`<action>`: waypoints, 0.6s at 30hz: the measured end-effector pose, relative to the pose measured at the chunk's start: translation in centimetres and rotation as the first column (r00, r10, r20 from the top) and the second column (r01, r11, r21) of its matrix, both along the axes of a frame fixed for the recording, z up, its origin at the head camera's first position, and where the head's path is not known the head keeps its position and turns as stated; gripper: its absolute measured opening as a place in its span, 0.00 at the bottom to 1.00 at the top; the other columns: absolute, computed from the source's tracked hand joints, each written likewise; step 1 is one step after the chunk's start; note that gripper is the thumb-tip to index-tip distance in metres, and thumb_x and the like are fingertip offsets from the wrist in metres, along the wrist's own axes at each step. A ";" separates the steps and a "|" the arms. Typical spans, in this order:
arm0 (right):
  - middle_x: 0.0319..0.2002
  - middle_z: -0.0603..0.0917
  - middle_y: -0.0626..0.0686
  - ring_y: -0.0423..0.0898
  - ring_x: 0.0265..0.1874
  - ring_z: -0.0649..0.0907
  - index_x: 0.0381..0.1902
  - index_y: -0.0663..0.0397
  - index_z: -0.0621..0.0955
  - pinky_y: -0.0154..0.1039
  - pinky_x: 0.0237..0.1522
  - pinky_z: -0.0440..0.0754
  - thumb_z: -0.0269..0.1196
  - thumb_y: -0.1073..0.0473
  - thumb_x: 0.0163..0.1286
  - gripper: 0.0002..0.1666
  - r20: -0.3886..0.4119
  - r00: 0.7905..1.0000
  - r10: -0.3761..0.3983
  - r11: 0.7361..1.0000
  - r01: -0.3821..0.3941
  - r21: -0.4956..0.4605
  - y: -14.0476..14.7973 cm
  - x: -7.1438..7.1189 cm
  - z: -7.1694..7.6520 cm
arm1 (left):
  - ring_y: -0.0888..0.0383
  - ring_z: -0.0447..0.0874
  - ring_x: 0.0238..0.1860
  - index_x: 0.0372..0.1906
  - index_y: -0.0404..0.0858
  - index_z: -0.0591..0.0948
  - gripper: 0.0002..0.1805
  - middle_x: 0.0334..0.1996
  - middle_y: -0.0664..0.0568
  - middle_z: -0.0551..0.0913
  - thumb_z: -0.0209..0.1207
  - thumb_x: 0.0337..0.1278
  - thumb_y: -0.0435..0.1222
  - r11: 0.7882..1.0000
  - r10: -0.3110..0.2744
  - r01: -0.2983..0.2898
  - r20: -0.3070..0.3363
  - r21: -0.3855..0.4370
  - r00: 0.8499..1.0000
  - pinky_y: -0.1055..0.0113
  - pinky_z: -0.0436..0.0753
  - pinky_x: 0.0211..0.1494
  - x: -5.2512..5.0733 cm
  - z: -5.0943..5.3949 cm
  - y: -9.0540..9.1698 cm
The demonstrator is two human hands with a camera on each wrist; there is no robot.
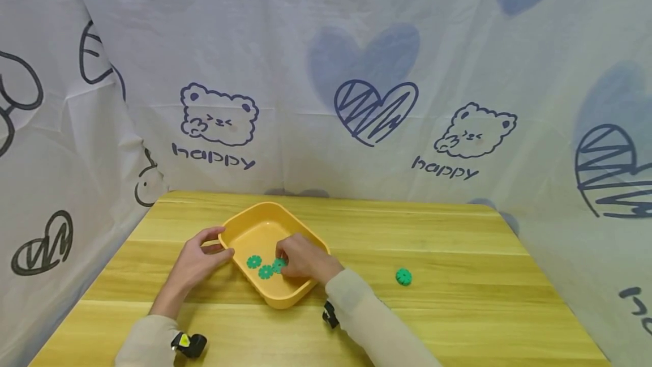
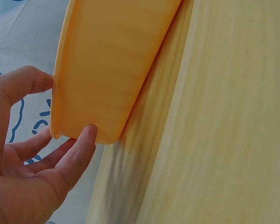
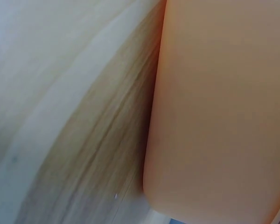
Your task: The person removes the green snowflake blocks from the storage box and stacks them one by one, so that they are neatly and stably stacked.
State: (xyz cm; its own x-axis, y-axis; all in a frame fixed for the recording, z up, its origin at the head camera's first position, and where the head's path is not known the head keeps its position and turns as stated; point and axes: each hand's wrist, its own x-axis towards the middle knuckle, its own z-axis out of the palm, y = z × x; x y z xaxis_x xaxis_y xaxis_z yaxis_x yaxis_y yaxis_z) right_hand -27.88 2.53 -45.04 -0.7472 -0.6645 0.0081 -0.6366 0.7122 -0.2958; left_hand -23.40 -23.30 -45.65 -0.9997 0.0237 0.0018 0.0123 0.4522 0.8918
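A yellow plastic tray (image 1: 270,301) sits at an angle on the wooden table. My left hand (image 1: 200,258) holds its left corner, thumb and fingers spread around the outer wall (image 2: 102,74), as the left wrist view also shows. My right hand (image 1: 304,259) reaches over the right rim into the tray, fingers curled on a green notched snowflake disc (image 1: 278,265); the fingertips are partly hidden. Two more green discs lie on the tray floor, a front disc (image 1: 265,272) and a left disc (image 1: 253,261). The right wrist view mainly holds the tray's outer wall (image 3: 219,112).
On the table (image 1: 458,310), right of the tray, lies a green rounded piece (image 1: 404,276) with notched edges. A white printed curtain (image 1: 305,146) hangs behind the table and along both sides.
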 end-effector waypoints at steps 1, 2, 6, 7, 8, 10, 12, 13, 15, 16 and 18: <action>0.34 0.86 0.47 0.36 0.29 0.75 0.44 0.56 0.88 0.23 0.33 0.74 0.72 0.61 0.63 0.11 0.000 1.000 -0.001 1.000 0.001 0.003 0.0 0.0 0.0 | 0.34 0.76 0.68 0.75 0.33 0.67 0.38 0.73 0.31 0.68 0.67 0.64 0.40 1.000 0.000 0.000 0.000 0.001 1.000 0.56 0.84 0.65 0.0 0.0 0.0; 0.34 0.86 0.47 0.36 0.29 0.75 0.44 0.56 0.88 0.23 0.33 0.74 0.72 0.61 0.63 0.11 0.002 1.000 -0.001 1.000 0.001 0.005 0.0 -0.1 0.0 | 0.34 0.76 0.68 0.75 0.33 0.67 0.38 0.73 0.31 0.68 0.67 0.64 0.40 1.000 0.000 0.000 0.000 0.002 1.000 0.57 0.84 0.65 0.0 0.0 0.0; 0.34 0.87 0.47 0.36 0.29 0.75 0.44 0.57 0.89 0.23 0.33 0.73 0.72 0.61 0.64 0.11 0.003 1.000 0.010 1.000 -0.010 0.018 0.0 -0.1 0.0 | 0.34 0.76 0.69 0.75 0.33 0.67 0.38 0.73 0.31 0.68 0.67 0.64 0.39 1.000 0.001 -0.001 0.002 0.003 1.000 0.57 0.84 0.65 0.0 0.0 0.0; 0.33 0.86 0.47 0.36 0.29 0.75 0.43 0.56 0.89 0.23 0.32 0.73 0.72 0.60 0.64 0.10 0.001 1.000 0.016 1.000 -0.016 0.023 0.0 -0.1 0.0 | 0.34 0.76 0.69 0.75 0.33 0.67 0.38 0.73 0.31 0.68 0.67 0.64 0.39 1.000 0.001 -0.001 0.002 0.001 1.000 0.56 0.84 0.65 0.0 0.0 0.0; 0.32 0.86 0.47 0.36 0.28 0.75 0.43 0.56 0.89 0.23 0.32 0.73 0.72 0.60 0.64 0.10 0.005 1.000 0.021 0.999 -0.021 0.025 0.0 -0.1 0.0 | 0.34 0.76 0.69 0.75 0.33 0.67 0.38 0.73 0.31 0.68 0.67 0.64 0.39 1.000 0.001 -0.001 0.003 0.000 1.000 0.55 0.83 0.66 0.0 0.0 0.0; 0.31 0.85 0.46 0.36 0.28 0.74 0.42 0.56 0.88 0.23 0.31 0.72 0.72 0.59 0.65 0.09 0.014 0.999 0.033 0.999 -0.033 0.028 0.0 -0.1 0.0 | 0.34 0.76 0.69 0.75 0.33 0.67 0.38 0.73 0.31 0.68 0.67 0.65 0.39 1.000 0.002 -0.002 0.005 -0.002 1.000 0.54 0.83 0.67 0.0 0.0 0.0; 0.30 0.83 0.45 0.36 0.28 0.74 0.41 0.56 0.88 0.23 0.31 0.72 0.71 0.58 0.67 0.08 0.025 0.999 0.041 0.999 -0.042 0.028 0.0 -0.1 0.0 | 0.34 0.75 0.69 0.75 0.33 0.67 0.38 0.73 0.31 0.68 0.67 0.65 0.40 1.000 0.002 -0.002 0.005 -0.004 1.000 0.53 0.83 0.67 0.0 0.0 0.0; 0.30 0.83 0.45 0.36 0.28 0.74 0.41 0.56 0.88 0.23 0.31 0.72 0.71 0.58 0.67 0.08 0.032 0.999 0.043 0.999 -0.044 0.025 0.0 -0.2 -0.1 | 0.34 0.75 0.69 0.75 0.33 0.67 0.38 0.73 0.31 0.68 0.67 0.65 0.40 1.000 0.003 -0.003 0.006 -0.004 1.000 0.53 0.83 0.67 0.0 0.0 0.1; 0.31 0.83 0.45 0.35 0.28 0.74 0.42 0.56 0.87 0.23 0.32 0.72 0.71 0.59 0.68 0.08 0.044 0.998 0.045 0.999 -0.046 0.021 0.0 -0.2 -0.1 | 0.34 0.76 0.69 0.75 0.33 0.67 0.38 0.73 0.31 0.68 0.67 0.65 0.40 1.000 0.003 -0.003 0.006 -0.001 1.000 0.54 0.83 0.66 0.0 0.1 0.1; 0.31 0.83 0.45 0.35 0.29 0.74 0.43 0.56 0.87 0.23 0.32 0.73 0.70 0.59 0.68 0.08 0.046 0.998 0.047 0.999 -0.048 0.019 0.0 -0.2 -0.1 | 0.34 0.76 0.69 0.75 0.33 0.67 0.38 0.73 0.31 0.68 0.67 0.64 0.40 1.000 0.003 -0.003 0.006 -0.001 1.000 0.55 0.83 0.66 0.0 0.0 0.1; 0.32 0.84 0.46 0.35 0.30 0.75 0.44 0.56 0.87 0.23 0.34 0.74 0.70 0.60 0.67 0.09 0.045 0.998 0.051 0.999 -0.051 0.017 -0.1 -0.3 -0.1 | 0.34 0.76 0.69 0.75 0.33 0.66 0.38 0.73 0.31 0.68 0.67 0.64 0.40 1.000 0.003 -0.003 0.008 0.000 1.000 0.56 0.84 0.65 0.0 0.1 0.1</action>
